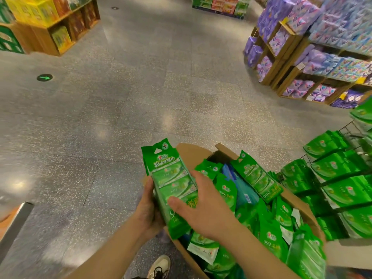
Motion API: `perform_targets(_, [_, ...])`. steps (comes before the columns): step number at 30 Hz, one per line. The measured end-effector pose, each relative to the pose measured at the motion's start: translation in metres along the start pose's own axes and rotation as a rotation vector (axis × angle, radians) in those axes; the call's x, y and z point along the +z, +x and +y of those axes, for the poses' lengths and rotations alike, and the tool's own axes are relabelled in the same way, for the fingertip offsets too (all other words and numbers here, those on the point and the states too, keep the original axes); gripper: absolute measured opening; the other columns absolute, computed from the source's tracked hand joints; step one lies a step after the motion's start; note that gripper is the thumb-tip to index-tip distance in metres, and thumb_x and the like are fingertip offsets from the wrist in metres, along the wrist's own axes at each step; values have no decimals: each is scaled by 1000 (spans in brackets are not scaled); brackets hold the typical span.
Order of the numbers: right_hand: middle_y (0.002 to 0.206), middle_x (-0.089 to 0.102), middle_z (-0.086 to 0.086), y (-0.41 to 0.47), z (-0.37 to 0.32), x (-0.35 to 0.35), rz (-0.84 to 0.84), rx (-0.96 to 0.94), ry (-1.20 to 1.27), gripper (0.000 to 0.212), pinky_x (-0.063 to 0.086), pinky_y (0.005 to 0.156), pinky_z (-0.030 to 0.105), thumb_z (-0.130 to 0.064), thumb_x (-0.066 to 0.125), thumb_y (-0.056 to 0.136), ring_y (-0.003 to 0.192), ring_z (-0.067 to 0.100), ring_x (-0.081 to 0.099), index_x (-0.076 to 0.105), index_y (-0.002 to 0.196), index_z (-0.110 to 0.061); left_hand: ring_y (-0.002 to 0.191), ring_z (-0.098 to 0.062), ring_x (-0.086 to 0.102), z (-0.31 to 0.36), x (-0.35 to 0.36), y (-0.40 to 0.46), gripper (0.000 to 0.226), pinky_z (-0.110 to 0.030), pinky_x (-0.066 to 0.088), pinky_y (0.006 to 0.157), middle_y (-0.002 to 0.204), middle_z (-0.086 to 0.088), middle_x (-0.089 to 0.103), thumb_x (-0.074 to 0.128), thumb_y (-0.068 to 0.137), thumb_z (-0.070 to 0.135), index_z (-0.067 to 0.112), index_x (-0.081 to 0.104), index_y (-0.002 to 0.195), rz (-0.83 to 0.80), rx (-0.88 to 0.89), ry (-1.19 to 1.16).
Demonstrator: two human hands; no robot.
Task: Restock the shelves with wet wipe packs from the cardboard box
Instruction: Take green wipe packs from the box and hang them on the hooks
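The floor [141, 93] is grey speckled terrazzo laid in large square slabs, glossy enough to throw back pale patches of ceiling light, with a round dark marker carrying a green arrow [44, 77] set into it at the left. Wooden crate-style displays [58, 33] at the upper left hold yellow and green boxes, and at the upper right stepped wooden shelves [285, 63] are filled with purple and blue packages. Low in the foreground an open cardboard box [193, 154] sits on the floor, its flaps spread, heaped with green wet wipe packs [271, 238] lying at all angles, a blue pack among them. Just to its right a dark wire rack [330, 182] carries rows of the same green packs hanging face out. The left hand [149, 210] grips a stack of green packs [171, 178] from the left side and behind, holding it upright and tilted over the box's near-left corner. The right hand [203, 206] lies across the front of that stack with fingers extended, thumb pressed on its lower face, so the two hands close in on the stack from either side. A light shoe with dark laces [160, 266] shows on the floor at the bottom edge.
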State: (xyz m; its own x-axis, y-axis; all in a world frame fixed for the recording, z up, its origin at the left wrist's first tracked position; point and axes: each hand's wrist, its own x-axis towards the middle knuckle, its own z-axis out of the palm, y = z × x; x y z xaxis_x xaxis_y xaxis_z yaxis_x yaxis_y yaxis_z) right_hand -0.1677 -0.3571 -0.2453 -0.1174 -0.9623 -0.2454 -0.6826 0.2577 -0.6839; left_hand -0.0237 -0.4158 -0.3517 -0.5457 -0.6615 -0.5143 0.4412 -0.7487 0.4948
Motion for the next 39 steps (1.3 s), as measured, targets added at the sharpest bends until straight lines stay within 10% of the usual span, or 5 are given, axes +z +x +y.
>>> perform_targets(7, [102,71,-5,31,22,3,80,391,567,25,54,83,31,-46,50,104,84,8,67,64,114,-28,125,-45,62,7,-20,-1,129,-60,50,103,139,-23,62,91,37,76,13,56,144,5,44,-42])
perform_targets(16, [89,49,-3,75,80,25,122,678,378,43,47,78,38,-52,65,82,78,16,51,52,111,-22,125,-43,62,16,-41,-3,120,-60,41,112,141,-21,62,87,46,79,15,58,142,12,99,1])
perform_targets(24, [143,48,12,108,100,54,129,858,594,74,42,103,43,-26,72,91,131,35,49,34,150,-1,130,-43,58,24,-49,-6,123,-64,35,116,142,-21,60,86,45,80,15,56,145,17,107,-10])
perform_targets(32, [107,70,17,122,113,58,282,928,677,50,54,62,33,-12,83,81,89,30,70,55,121,-1,129,-42,59,26,-60,-8,119,-62,36,116,142,-21,60,86,46,80,17,58,144,18,92,-26])
perform_targets(39, [96,75,19,119,114,60,201,897,792,28,62,81,53,-3,83,80,85,35,74,65,102,-1,126,-44,61,27,-58,-3,123,-60,40,113,139,-22,62,87,42,79,14,58,142,11,91,-15])
